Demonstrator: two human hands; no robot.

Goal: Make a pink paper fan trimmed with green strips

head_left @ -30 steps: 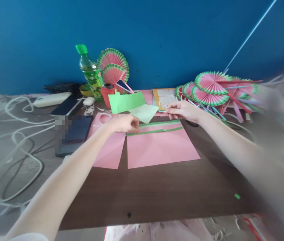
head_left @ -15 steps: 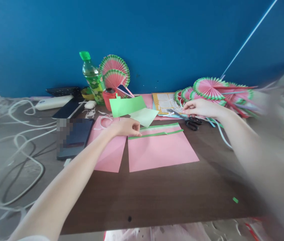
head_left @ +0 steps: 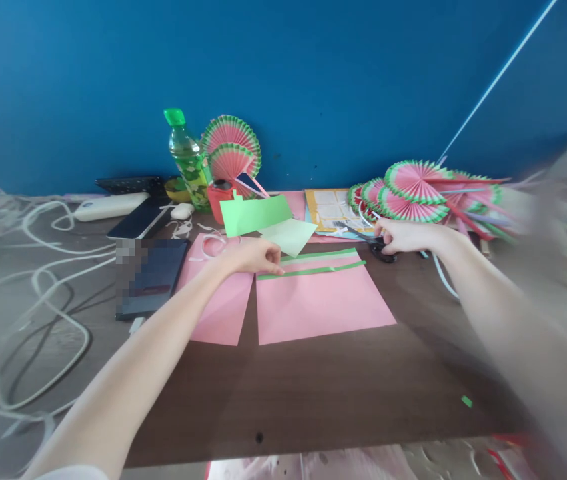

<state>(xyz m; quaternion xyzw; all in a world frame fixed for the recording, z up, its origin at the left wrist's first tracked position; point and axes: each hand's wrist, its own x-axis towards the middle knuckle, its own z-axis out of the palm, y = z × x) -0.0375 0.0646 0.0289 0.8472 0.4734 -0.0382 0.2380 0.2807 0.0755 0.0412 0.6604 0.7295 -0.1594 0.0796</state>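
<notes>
My left hand [head_left: 256, 256] rests with curled fingers on the left end of a green paper strip [head_left: 313, 269] that lies across a pink sheet [head_left: 321, 300]. A second green strip [head_left: 321, 254] lies just behind it. My right hand [head_left: 403, 235] is closed around the handles of black scissors [head_left: 368, 241], which lie on the table at the sheet's far right corner. Another pink sheet [head_left: 221, 297] lies under my left wrist.
Green papers [head_left: 256, 215] and a pale green piece [head_left: 291, 235] lie behind the strips. Pink-and-green paper fans [head_left: 416, 190] pile up at the right, two more fans [head_left: 231, 143] and a green bottle [head_left: 187, 160] by the blue wall. A tablet [head_left: 153, 277] and white cables [head_left: 38, 287] lie left.
My right hand moved right from the strips to the scissors and closed on their handles. My left hand stayed on the strip's left end.
</notes>
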